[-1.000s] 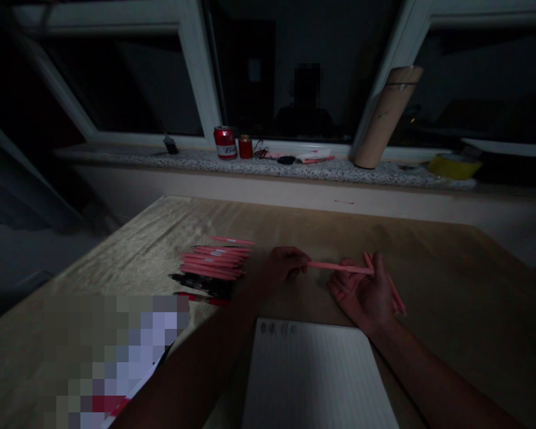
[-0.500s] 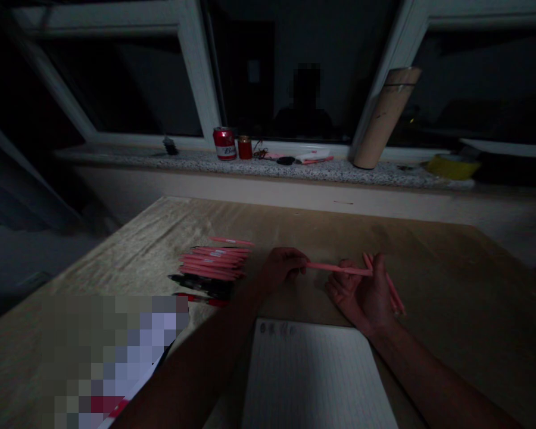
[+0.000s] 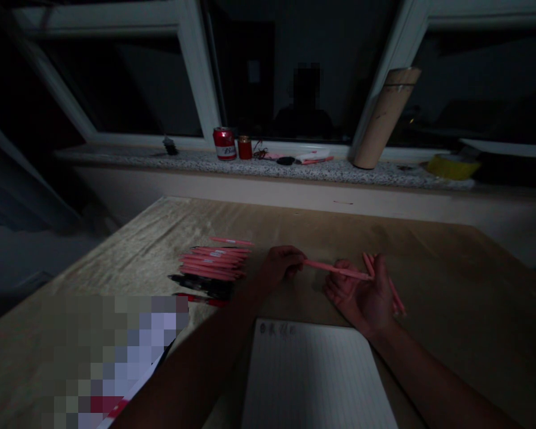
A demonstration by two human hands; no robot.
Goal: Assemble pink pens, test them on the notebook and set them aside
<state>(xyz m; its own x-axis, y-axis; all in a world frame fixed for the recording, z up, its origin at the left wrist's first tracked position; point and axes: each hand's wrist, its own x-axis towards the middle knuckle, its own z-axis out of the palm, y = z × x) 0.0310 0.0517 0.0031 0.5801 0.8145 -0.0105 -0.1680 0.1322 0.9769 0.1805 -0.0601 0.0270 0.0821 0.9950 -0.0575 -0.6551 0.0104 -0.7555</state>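
Observation:
A slim pink pen is held in the air between my two hands, its right end slightly lower. My left hand pinches the left end between thumb and fingertips. Curled fingers of my right hand support the other end, with the thumb raised against its tip. Just behind the right thumb, a few more pink pens lie on the table, partly hidden by that hand. Left of my left hand is a row of several pink pens, with black pens and a red pen nearer me.
An open lined notebook lies on the table below my hands. On the granite sill stand a red can, a small red jar, a tall tan flask and a yellow tape roll.
The held pen has tilted a little, its right end dropping. My left hand has shifted slightly left, and the right thumb and fingers have moved a little along the pen.

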